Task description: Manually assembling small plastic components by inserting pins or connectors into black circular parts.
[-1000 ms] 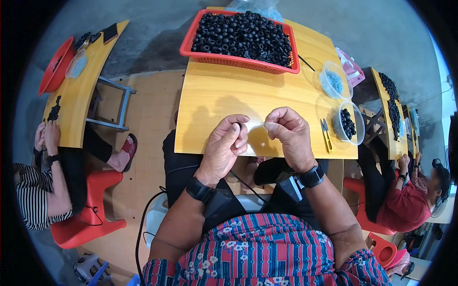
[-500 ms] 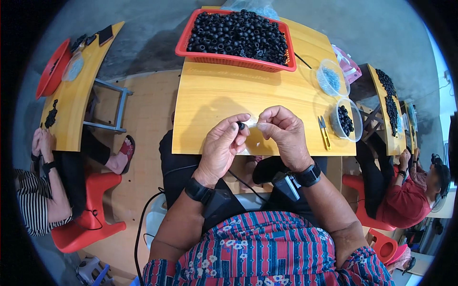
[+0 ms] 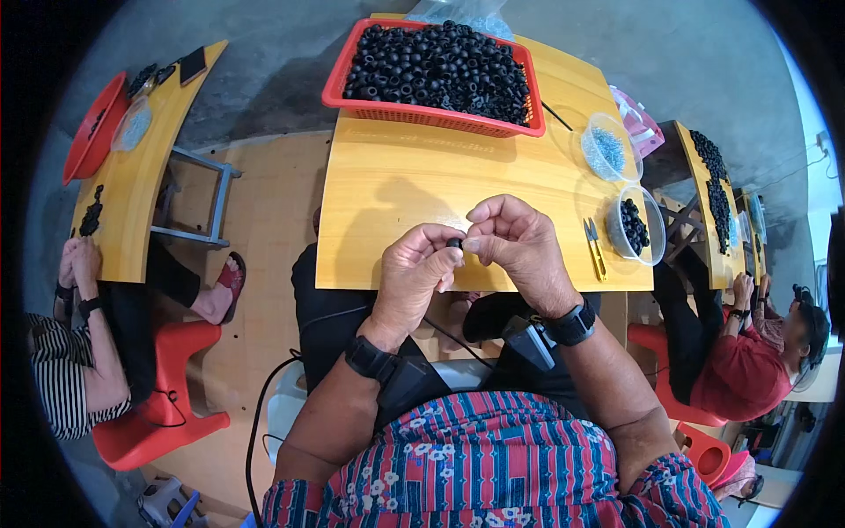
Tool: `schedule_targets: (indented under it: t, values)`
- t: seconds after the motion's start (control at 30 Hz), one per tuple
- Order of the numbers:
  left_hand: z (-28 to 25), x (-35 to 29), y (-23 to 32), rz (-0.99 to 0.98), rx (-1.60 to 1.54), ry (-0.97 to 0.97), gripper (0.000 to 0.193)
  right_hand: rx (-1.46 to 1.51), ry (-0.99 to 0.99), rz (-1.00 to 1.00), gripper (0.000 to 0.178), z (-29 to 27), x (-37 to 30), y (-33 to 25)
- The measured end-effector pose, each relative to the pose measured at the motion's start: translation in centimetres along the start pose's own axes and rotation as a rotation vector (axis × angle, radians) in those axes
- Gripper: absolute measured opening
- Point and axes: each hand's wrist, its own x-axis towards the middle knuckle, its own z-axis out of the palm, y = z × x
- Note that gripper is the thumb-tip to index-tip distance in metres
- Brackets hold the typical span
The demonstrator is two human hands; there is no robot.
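My left hand (image 3: 414,275) pinches a small round black part (image 3: 454,244) between thumb and fingertips, just over the table's front edge. Against its right side come the closed thumb and fingertip of my right hand (image 3: 515,246). Whether a tiny piece is between those right fingertips is too small to make out. Farther back stands a red plastic basket (image 3: 431,114), heaped with black parts (image 3: 431,66) of similar look. Right of my hands lies a pair of yellow-handled snips (image 3: 596,251). Beside it, a clear tub (image 3: 653,231) holds several black parts.
Another clear tub (image 3: 634,141) with small bluish clear pieces stands behind the first, on the yellow wooden table (image 3: 387,167). A clear plastic bag (image 3: 466,13) lies behind the basket. People sit at tables on both sides. A black cable (image 3: 257,431) runs past my left arm.
My hands have drawn together, and the right fingertips now meet the black part. The left hand has turned slightly, bringing the part to the right and a little lower.
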Motion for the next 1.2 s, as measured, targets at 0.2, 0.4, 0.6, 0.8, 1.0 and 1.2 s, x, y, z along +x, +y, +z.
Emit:
schedule_targets:
  t: [0.2, 0.4, 0.6, 0.8, 1.0, 1.2]
  values:
    - [0.2, -0.2, -0.1, 0.036, 0.200, 0.058, 0.020, 0.098, -0.042, 0.133, 0.024, -0.5, 0.1, -0.3]
    - [-0.1, -0.1, 0.4, 0.007, 0.070, -0.018, 0.021, 0.195, -0.177, 0.244, 0.026, -0.9, 0.7, 0.2]
    - [-0.4, 0.1, 0.3, -0.002, 0.024, -0.008, 0.020, -0.122, -0.059, 0.081, 0.013, -2.0, 3.0, -2.0]
    - [-0.2, 0.5, 0.2, 0.031, 0.033, -0.018, 0.021, -1.013, 0.350, -0.491, 0.014, -5.7, 10.4, -5.6]
    - [-0.1, 0.7, 0.4, -0.016, -0.008, -0.039, 0.020, -1.279, 0.335, -0.405, 0.017, -7.2, 15.2, -3.8]
    - [-0.2, 0.6, 0.5, -0.036, -0.020, -0.054, 0.021, -1.437, 0.295, -0.346, 0.018, -6.6, 16.3, -3.7]
